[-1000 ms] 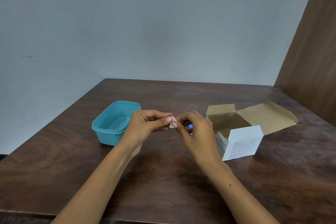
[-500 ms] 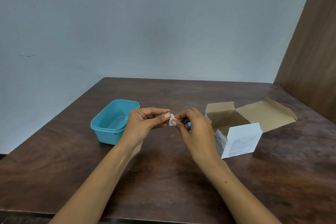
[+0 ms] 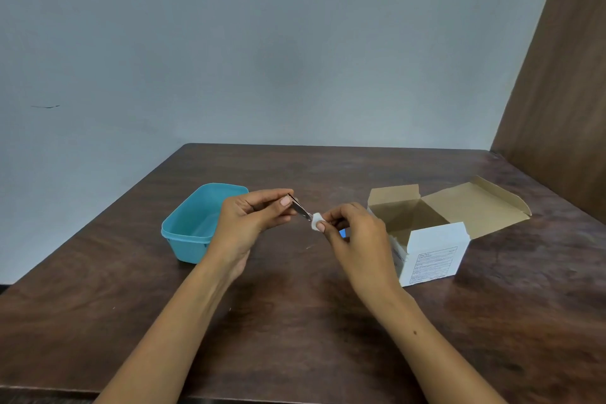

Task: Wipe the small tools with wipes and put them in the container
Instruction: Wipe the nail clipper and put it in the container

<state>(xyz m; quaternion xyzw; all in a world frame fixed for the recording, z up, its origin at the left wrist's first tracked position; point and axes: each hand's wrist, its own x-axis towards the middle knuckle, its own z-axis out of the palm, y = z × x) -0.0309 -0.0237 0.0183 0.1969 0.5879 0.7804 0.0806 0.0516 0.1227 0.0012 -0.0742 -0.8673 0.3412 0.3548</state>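
Wiping a small tool

The left hand (image 3: 252,223) pinches the tool (image 3: 300,209) so its tip sticks out; the right hand (image 3: 355,236) squeezes a wipe (image 3: 316,221) there to clean it.

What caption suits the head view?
Left hand holds metal tool; right hand wipes its tip with white wipe.
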